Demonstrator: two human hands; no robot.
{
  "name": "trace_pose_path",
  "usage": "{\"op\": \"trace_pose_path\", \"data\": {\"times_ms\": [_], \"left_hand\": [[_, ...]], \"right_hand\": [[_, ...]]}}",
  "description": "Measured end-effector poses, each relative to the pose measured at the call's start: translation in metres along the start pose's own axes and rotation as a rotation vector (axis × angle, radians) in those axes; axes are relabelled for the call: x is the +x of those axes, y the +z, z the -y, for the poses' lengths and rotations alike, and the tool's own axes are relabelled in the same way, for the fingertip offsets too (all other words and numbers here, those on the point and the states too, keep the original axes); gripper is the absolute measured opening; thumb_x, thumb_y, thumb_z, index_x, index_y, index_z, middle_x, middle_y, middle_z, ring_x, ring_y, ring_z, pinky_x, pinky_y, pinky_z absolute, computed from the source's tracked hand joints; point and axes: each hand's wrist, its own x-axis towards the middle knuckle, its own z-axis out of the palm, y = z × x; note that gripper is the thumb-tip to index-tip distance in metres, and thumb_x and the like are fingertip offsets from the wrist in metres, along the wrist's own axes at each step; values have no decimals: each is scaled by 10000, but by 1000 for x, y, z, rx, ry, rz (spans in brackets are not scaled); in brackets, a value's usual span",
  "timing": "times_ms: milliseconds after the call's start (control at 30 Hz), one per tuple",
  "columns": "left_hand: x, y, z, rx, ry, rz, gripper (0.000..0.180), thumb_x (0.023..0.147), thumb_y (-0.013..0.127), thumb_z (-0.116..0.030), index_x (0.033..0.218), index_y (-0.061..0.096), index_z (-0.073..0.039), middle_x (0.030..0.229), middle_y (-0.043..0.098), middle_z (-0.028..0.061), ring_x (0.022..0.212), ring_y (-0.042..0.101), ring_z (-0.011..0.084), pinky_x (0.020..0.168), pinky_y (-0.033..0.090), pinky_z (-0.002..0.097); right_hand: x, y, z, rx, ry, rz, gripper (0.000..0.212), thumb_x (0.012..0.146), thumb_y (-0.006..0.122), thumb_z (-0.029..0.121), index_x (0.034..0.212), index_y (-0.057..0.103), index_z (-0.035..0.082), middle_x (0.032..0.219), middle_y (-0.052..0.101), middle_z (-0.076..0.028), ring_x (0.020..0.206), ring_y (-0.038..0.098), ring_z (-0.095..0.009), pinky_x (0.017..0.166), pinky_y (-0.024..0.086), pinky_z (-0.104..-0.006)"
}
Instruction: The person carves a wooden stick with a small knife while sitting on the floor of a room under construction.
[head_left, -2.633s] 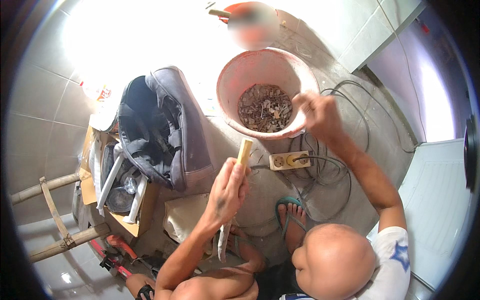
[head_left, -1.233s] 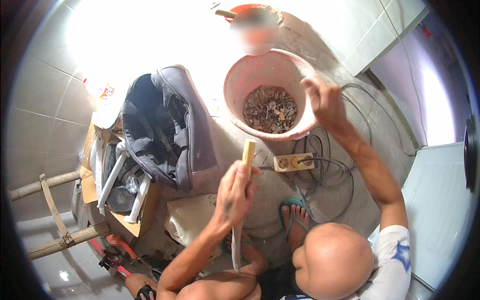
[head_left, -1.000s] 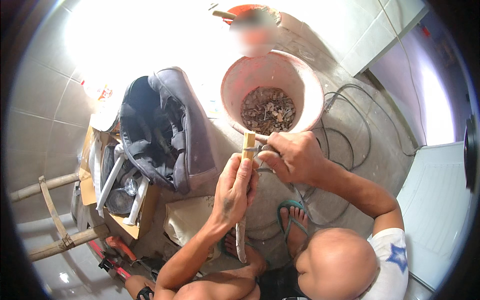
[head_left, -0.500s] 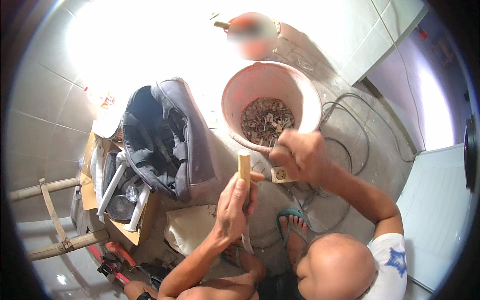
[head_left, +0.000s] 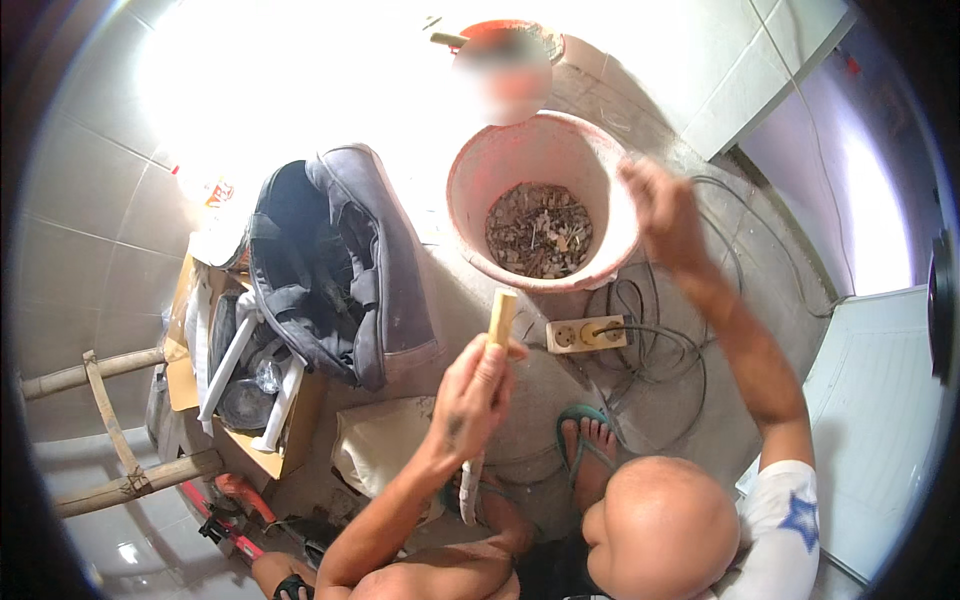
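Observation:
My left hand [head_left: 472, 385] is wrapped round a pale, squared wooden stick [head_left: 503, 316], held upright with its top end standing out above my fist. Below the fist, a whitish-grey, narrow length [head_left: 470, 490] hangs in line with the stick; its kind is unclear. Smeared by motion, my right hand [head_left: 662, 212] is at the right rim of a large pinkish bucket [head_left: 478, 262]. Whether its fingers touch the rim or hold anything cannot be told. Wood chips and shavings [head_left: 540, 230] cover the bucket's bottom.
A white power strip [head_left: 587, 335] with a plug and looped black cable lies right of the stick. At left are an open dark tool bag [head_left: 385, 270] and a cardboard box [head_left: 285, 440] of parts. A bamboo ladder [head_left: 130, 485] stands beyond. An orange bucket [head_left: 545, 40] is behind.
My right hand has swung up and away from beside the power strip to the bucket's right rim. My left hand still grips the stick, which has shifted slightly right and tilted.

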Motion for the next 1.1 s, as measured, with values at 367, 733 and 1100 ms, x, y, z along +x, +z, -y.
{"op": "trace_pose_path", "data": {"times_ms": [367, 733, 1100], "left_hand": [[-4, 5, -18, -88, -22, 28, 386, 1050, 339, -333, 1065, 559, -17, 687, 421, -21, 509, 382, 54, 445, 334, 214], [33, -5, -32, -40, -106, -78, 377, 1039, 363, -357, 1064, 566, -40, 686, 383, -51, 499, 322, 31, 425, 296, 194], [7, -11, -9, 145, 39, -102, 380, 1019, 391, -378, 1012, 598, -59, 653, 432, -41, 485, 369, 33, 422, 311, 200]], "right_hand": [[-58, 21, 77, 156, -405, 274, 319, 917, 612, 315, 811, 573, 16, 619, 556, -144, 520, 578, -332, 481, 456, -408], [-12, 57, 51, -62, -427, 168, 415, 936, 566, 397, 725, 526, 42, 571, 574, -149, 502, 612, -322, 434, 479, -397], [54, -3, -81, -292, 185, -136, 504, 1015, 401, 346, 656, 561, 30, 492, 532, -66, 401, 470, -190, 400, 392, -324]]}}
